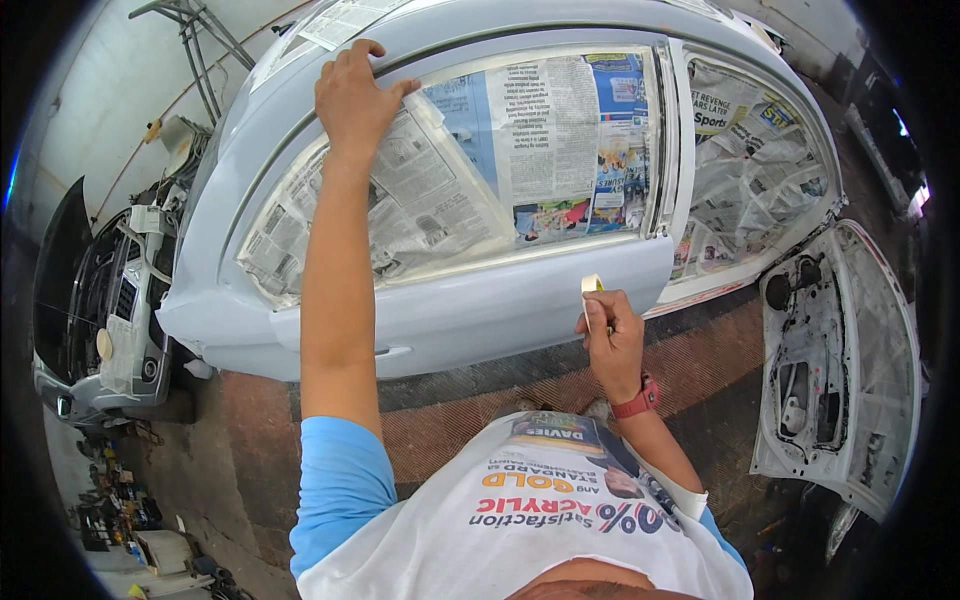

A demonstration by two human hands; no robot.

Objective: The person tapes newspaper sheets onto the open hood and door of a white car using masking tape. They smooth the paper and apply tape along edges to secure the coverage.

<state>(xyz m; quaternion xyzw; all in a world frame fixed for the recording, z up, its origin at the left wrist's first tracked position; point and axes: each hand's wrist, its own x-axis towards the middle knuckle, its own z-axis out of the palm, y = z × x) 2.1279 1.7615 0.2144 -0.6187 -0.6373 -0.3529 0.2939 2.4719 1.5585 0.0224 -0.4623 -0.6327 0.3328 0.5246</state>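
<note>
My left arm reaches up to the top edge of the car's window frame. My left hand (pixel 358 100) rests there with its thumb and fingers apart, touching the frame beside newspaper sheets (pixel 430 190) that cover the side window. Lower and to the right, my right hand (pixel 613 335) grips a roll of cream masking tape (pixel 591 284) in front of the door. Pale tape strips run along the paper's edges. The car body (pixel 480 305) is a matt light grey.
The rear door opening (pixel 755 165) is papered over too. At the right a detached door panel (pixel 830 360) stands on the floor. Another car with its bonnet up (pixel 110 300) is at the left, with tools and clutter (pixel 120 500) below it.
</note>
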